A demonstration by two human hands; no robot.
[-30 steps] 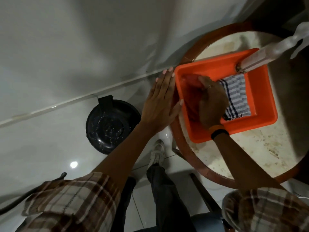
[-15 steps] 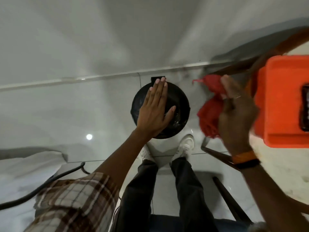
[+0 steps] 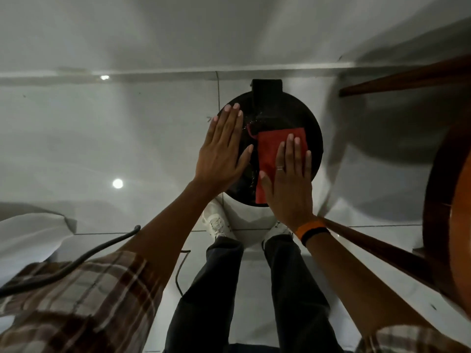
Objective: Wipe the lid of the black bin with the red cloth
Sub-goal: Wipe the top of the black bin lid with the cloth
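Note:
The black bin's round lid (image 3: 304, 118) lies below me on the white tiled floor, its hinge tab at the far side near the wall. A red cloth (image 3: 270, 154) is spread flat on the lid's right half. My right hand (image 3: 289, 184) presses flat on the cloth, fingers extended, covering its near part. My left hand (image 3: 220, 154) rests flat and open on the lid's left edge, beside the cloth without touching it. Wet streaks show on the lid between the two hands.
A round wooden table (image 3: 448, 212) with slanted legs stands close on the right. A dark cable (image 3: 84, 258) runs across the floor at left beside a white sheet (image 3: 28, 238). My white shoes (image 3: 216, 224) stand just below the bin.
My right hand carried the red cloth from the orange tray on the table down onto the lid and flattened it there. My left hand moved to the lid's left edge.

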